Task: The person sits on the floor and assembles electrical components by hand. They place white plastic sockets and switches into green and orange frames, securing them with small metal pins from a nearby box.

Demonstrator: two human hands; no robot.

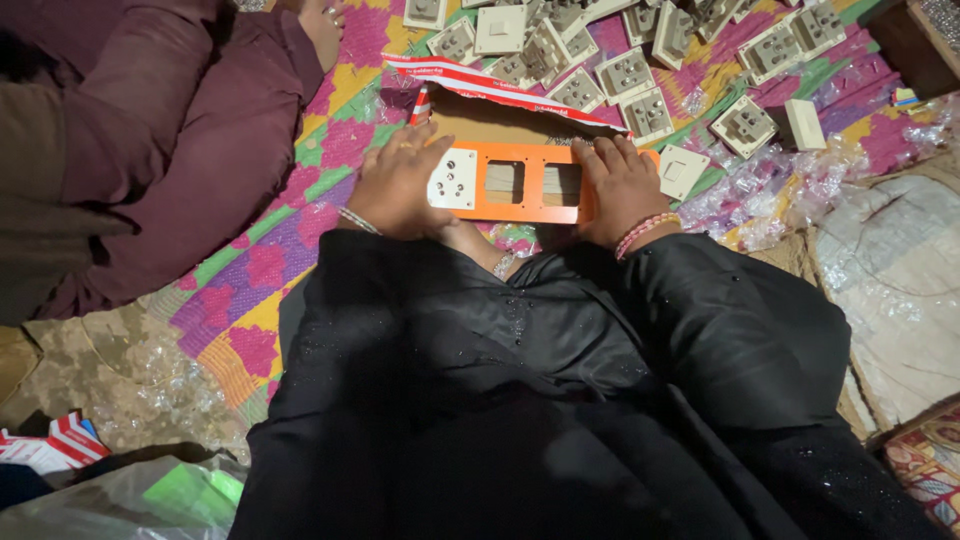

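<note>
Head: orange frame [520,183] pressed between left hand [398,185], right hand [622,188].

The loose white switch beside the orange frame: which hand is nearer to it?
Right. The right hand presses the orange frame's right end, just beside the loose white switch. The left hand holds the far left end.

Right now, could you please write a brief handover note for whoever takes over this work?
Left hand presses the left end of the orange rectangular plastic frame, beside the white socket module already fitted there.
Right hand holds the right end.
Done: one module seated.
Left: two slots in view are open.
Loose white socket and switch modules lie on the patterned mat beyond; a white switch module is beside the right hand.
</note>
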